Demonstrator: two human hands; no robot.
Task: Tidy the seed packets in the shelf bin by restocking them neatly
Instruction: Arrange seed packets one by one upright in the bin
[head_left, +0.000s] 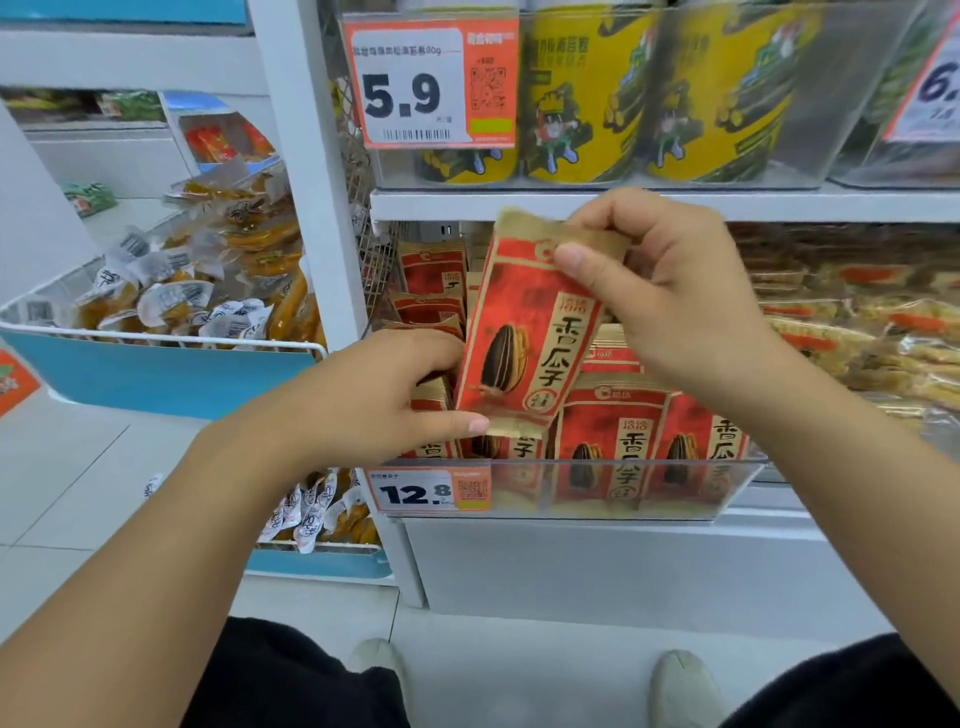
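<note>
While the right hand (660, 291) pinches its top, the left hand (384, 400) grips the red-and-tan seed packet (524, 332).

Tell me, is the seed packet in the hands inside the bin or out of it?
Out. The seed packet is held above the clear bin, right hand pinching its top edge, left hand gripping its bottom corner.

Held seed packet (524, 332) is showing "香瓜子" in black. Orange price tag (434, 83) on upper bin is reading "5.9", "90g". Lower bin's tag (428, 490) is reading "12.8". Right-edge tag (930, 88) is showing partial "6."
</note>
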